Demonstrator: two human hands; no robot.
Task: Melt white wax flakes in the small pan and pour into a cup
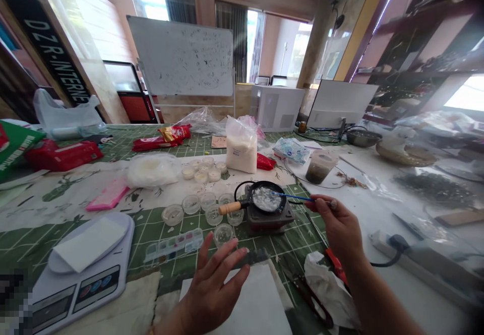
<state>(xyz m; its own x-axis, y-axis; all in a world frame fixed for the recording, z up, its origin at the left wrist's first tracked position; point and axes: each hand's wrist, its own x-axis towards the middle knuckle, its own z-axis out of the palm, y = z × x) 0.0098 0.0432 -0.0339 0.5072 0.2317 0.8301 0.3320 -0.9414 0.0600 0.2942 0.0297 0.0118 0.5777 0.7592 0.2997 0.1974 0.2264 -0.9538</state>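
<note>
My right hand (335, 224) is closed around a thin blue stick (293, 196). The stick's far end reaches into a small black frying pan (284, 203) holding white pellets or flakes (264, 199). The pan sits on a small dark hot plate (269, 220), its wooden handle (230, 208) pointing left. My left hand (215, 279) hovers with spread fingers, holding nothing, over a white sheet (251, 305). Just beyond its fingertips stands a round clear dish (224, 235); several similar dishes lie left of the pan. A clear compartment box (174, 247) is left of that hand.
On the left is a digital scale (91, 254) with white paper on top. A bag of white granules (242, 146) stands behind the pan, and a plastic cup (320, 166) to its right. Scissors (310, 294) and crumpled tissue (328, 284) lie near my right forearm, beside a power strip (416, 259).
</note>
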